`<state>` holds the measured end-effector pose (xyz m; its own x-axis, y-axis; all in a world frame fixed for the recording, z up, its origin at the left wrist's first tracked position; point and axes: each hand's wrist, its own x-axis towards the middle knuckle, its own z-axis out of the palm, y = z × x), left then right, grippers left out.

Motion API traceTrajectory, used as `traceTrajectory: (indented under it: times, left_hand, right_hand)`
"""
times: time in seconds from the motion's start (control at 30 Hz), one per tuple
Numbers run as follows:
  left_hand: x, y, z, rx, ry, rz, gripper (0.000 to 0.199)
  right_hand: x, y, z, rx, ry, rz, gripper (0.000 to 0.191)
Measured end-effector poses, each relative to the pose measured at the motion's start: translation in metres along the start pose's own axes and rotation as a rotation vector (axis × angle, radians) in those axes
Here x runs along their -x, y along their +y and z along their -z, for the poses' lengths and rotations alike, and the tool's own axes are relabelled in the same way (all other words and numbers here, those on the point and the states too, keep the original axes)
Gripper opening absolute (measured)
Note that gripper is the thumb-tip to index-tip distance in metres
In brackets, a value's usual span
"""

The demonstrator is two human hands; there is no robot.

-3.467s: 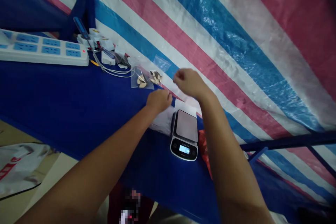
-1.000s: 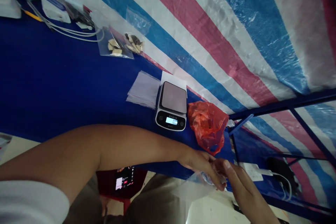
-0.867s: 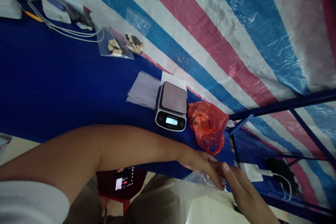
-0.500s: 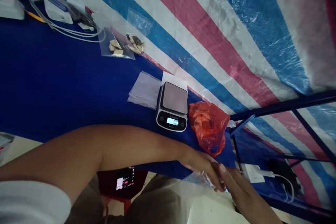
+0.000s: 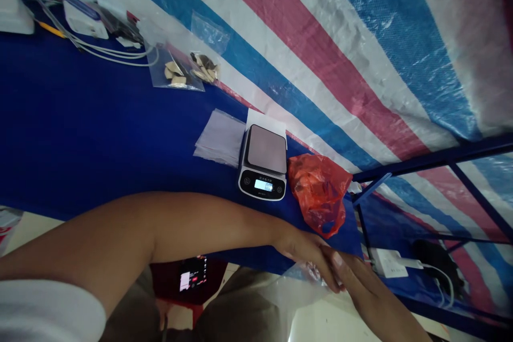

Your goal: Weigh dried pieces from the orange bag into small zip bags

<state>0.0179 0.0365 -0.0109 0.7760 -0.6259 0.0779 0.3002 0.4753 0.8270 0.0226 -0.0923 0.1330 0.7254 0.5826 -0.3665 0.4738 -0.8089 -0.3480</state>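
Note:
My left hand (image 5: 306,251) reaches across from the left and meets my right hand (image 5: 349,273) at the table's front edge. Their fingers are pressed together on the top of a clear plastic bag (image 5: 294,291), which hangs down over my lap. Just beyond the hands lies a crumpled red plastic bag (image 5: 318,189) with something inside that I cannot make out. A digital kitchen scale (image 5: 266,152) with a lit display stands left of it, its platform bare. Beside the scale is a stack of flat clear bags (image 5: 220,138).
Farther back lie clear bags with pale, dark-edged pieces (image 5: 175,72). Cables (image 5: 120,54) and a power strip sit at the far left. A phone (image 5: 193,273) with a lit screen rests below my left arm. A white charger (image 5: 387,263) is on the right, near a blue metal frame (image 5: 420,157).
Almost nothing differs. The view has shifted very slightly; both hands stay together on the clear plastic bag.

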Motion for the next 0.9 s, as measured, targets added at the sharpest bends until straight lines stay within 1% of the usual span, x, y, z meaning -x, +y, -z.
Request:
traceTrajectory:
  times: [0.1,0.17,0.23,0.3,0.37,0.4,0.43,0.5,0.57,0.63,0.7,0.73,0.8,0.9]
  left_hand:
    - [0.000,0.001,0.001,0.034,0.026,0.000,0.061]
    - [0.001,0.002,0.001,0.054,0.018,-0.012,0.064]
    - [0.003,0.003,0.001,0.069,0.004,-0.017,0.068]
    - [0.005,0.003,0.000,0.074,-0.011,-0.006,0.070]
    - [0.007,0.003,-0.001,0.072,-0.016,0.006,0.069]
    - [0.007,0.004,-0.001,0.074,-0.018,0.015,0.069]
    - [0.007,0.004,-0.001,0.079,-0.017,0.023,0.069]
    - [0.006,0.005,-0.001,0.097,-0.013,0.052,0.070]
    - [0.005,0.007,-0.001,0.115,-0.012,0.091,0.072]
    - [0.005,0.009,-0.001,0.127,-0.011,0.112,0.072]
    - [0.007,0.010,-0.002,0.134,-0.009,0.114,0.071]
    - [0.007,0.011,-0.002,0.134,-0.008,0.113,0.071]
    - [0.009,0.012,-0.002,0.133,-0.009,0.109,0.070]
    - [0.009,0.013,-0.001,0.137,-0.008,0.106,0.068]
  right_hand:
    - [-0.005,0.002,0.007,-0.087,0.025,0.023,0.060]
    - [-0.019,0.003,0.013,-0.225,0.077,0.056,0.060]
    - [-0.046,0.006,0.018,-0.388,0.183,0.088,0.056]
    - [-0.084,0.010,0.019,-0.549,0.336,0.099,0.047]
    - [-0.124,0.016,0.018,-0.700,0.365,0.053,0.033]
    - [-0.141,0.019,0.018,-0.800,0.332,0.034,0.023]
    - [-0.156,0.021,0.019,-0.840,0.290,0.034,0.016]
    - [-0.176,0.023,0.024,-0.914,0.205,0.050,0.007]
    - [-0.186,0.024,0.032,-0.989,0.138,0.107,0.009]
    - [-0.192,0.024,0.039,-1.031,0.114,0.197,0.014]
    - [-0.199,0.023,0.038,-0.946,0.109,0.258,0.011]
    - [-0.204,0.022,0.035,-0.871,0.101,0.264,0.010]
    - [-0.212,0.020,0.025,-0.725,0.068,0.245,0.016]
    - [-0.220,0.015,0.011,-0.619,0.033,0.271,0.021]
